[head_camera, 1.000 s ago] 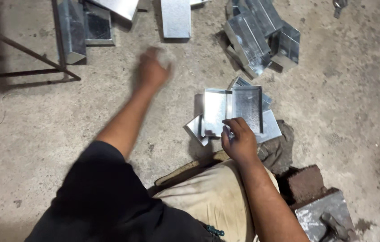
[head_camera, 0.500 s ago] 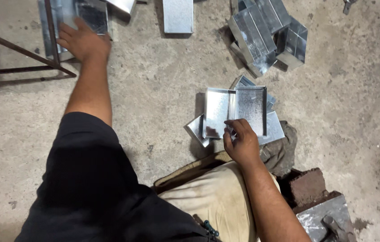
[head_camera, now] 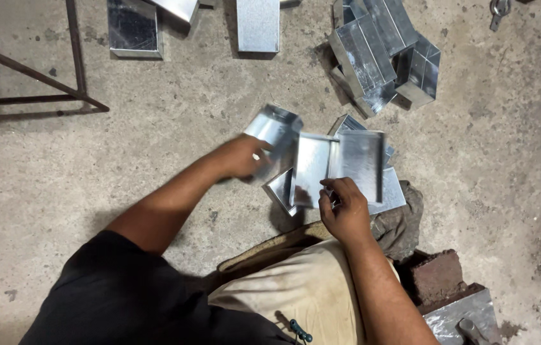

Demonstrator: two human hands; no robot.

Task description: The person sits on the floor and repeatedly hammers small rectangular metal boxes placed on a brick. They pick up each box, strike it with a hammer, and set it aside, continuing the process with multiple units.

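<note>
I see the left hand [head_camera: 243, 157] gripping a metal tray [head_camera: 275, 130] (blurred), beside the folded sheet [head_camera: 341, 167] pinched by the right hand [head_camera: 345, 207]; fitting them calls for alignment.

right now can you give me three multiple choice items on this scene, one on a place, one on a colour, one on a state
1. Where does the heap of shiny folded sheet-metal boxes lie?
A. top right, on the concrete floor
B. on the person's lap
C. under the dark metal frame

2. What colour are the trousers over the person's knee?
A. blue
B. beige
C. red

3. What is the left hand doing?
A. lying flat on the floor
B. holding a small shiny sheet-metal piece
C. gripping a brick

Key: 1 A, the heap sits on bare floor in the upper right. 2 B, the cloth is a pale tan. 3 B, its fingers close on the piece, blurred, beside the panel that the right hand steadies.
</note>
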